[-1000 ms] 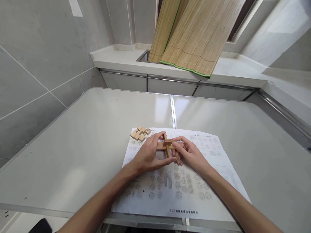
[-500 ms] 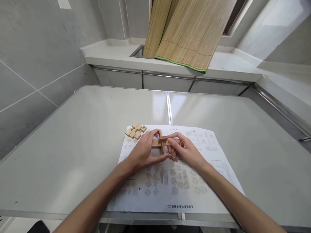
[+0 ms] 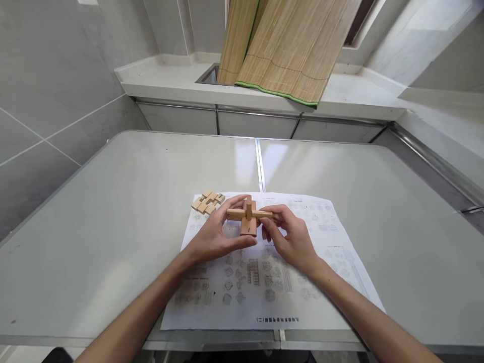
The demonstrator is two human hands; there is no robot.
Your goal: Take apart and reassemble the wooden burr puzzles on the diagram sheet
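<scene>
A wooden interlocking puzzle of crossed flat bars is held above the printed sheet. My left hand curves around its left side, thumb below and fingers behind the upper end. On the right, my right hand pinches the end of the sideways bar between thumb and fingers. The bar facing me bears a small dark mark. Several loose wooden puzzle pieces lie fitted together flat at the sheet's upper left corner, one marked with a number. Part of my left fingers is hidden behind the puzzle.
The white instruction sheet, printed with small diagrams, lies on the pale table. A metal seam runs across the tabletop. Behind it are a white ledge, a sink edge and a hanging bamboo mat.
The wooden puzzle has been turned in my hands, so a broad marked bar end now faces me. My right hand's fingers have shifted along the sideways bar. The camera view has moved slightly.
</scene>
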